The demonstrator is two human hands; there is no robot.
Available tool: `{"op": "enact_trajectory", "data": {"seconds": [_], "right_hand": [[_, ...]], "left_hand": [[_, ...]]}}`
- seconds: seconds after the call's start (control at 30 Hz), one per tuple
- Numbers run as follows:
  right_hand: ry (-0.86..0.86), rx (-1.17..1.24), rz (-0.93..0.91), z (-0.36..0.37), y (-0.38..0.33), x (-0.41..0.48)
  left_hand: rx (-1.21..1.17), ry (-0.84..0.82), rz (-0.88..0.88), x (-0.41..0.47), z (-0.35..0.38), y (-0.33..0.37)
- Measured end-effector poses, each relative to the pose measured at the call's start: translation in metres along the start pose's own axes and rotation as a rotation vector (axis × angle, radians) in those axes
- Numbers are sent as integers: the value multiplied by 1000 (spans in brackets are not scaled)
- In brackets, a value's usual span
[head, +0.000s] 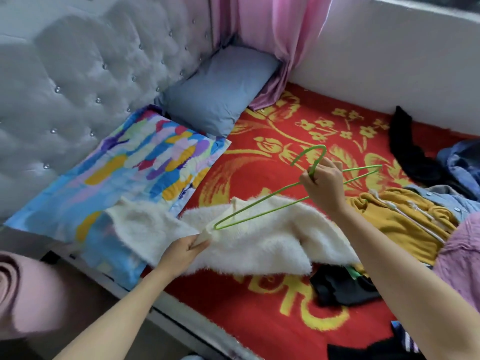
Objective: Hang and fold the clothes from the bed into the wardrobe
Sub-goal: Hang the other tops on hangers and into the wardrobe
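Red bedspread [233, 294] underneath; white fuzzy sweater [259, 242] at 6 o'clock. My left hand [185, 249], 7 o'clock, pinches its edge taut; right hand [324, 183], 3 o'clock, fingers clamped on green hanger [259, 203] neck, tip angled in, probably for threading.

The sweater [259, 245] lies on the bedspread [259, 320] mid-bed, its edge overlapping the patterned pillow [117, 183] at 10 o'clock, which leans on the headboard [78, 74]. The plain pillow [215, 92] sits at 12, the curtain [272, 42] behind it. The hanger [262, 203] lies over the sweater, one end touching it. The hooded top [402, 222] lies at 3, a crumpled garment [342, 284] at 5 just beside the sweater, and a long garment [407, 149] at 2 against the wall [389, 61].
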State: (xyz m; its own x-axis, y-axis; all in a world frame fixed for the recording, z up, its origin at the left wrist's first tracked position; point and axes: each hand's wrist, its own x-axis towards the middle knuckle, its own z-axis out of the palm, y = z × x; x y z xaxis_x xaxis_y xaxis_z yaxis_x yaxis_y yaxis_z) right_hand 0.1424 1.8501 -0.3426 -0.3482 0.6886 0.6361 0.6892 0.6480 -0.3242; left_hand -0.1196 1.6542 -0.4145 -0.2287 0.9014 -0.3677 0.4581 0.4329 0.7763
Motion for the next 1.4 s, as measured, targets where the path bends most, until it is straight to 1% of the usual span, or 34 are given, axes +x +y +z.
{"op": "enact_trajectory", "data": {"seconds": [0.13, 0.2, 0.3, 0.4, 0.53, 0.7, 0.8, 0.87, 0.93, 1.0, 1.07, 1.13, 1.2, 1.27, 1.33, 1.4], "right_hand": [[69, -26, -122, 0, -21, 14], [62, -56, -198, 0, -31, 19], [48, -65, -307, -2, -48, 31], [95, -73, -368, -9, -59, 48], [120, -127, -363, -19, -67, 65], [112, -54, -325, -12, -86, 61], [196, -71, -222, -10, -99, 60], [251, -86, -148, -8, -109, 55], [284, -78, -95, -1, -121, 43], [279, -41, -7, 9, -137, 28], [223, 12, 147, 16, -148, 16], [105, 87, 344, 17, -155, 10], [-23, 128, 482, 16, -158, 6], [-94, 155, 560, 13, -164, 3], [-121, 193, 615, 9, -167, 3], [-93, 250, 679, 5, -165, 8]], "left_hand": [[108, 40, 22, -7, -10, 0], [160, 59, 3, -7, -13, -3], [162, 119, -8, -10, -21, -8], [169, 169, 34, -15, -30, 0], [125, 219, 104, -19, -45, 17], [103, 140, 197, -23, -56, 31], [137, 188, 272, -14, -57, 26], [106, 235, 315, -10, -59, 31], [51, 259, 370, -10, -60, 46], [49, 237, 433, -11, -59, 68], [100, 229, 461, -9, -60, 85], [188, 233, 470, -8, -66, 99], [282, 242, 510, -4, -71, 110], [379, 245, 552, -4, -71, 121], [463, 226, 592, -7, -69, 133], [489, 225, 647, -9, -69, 145]]}}
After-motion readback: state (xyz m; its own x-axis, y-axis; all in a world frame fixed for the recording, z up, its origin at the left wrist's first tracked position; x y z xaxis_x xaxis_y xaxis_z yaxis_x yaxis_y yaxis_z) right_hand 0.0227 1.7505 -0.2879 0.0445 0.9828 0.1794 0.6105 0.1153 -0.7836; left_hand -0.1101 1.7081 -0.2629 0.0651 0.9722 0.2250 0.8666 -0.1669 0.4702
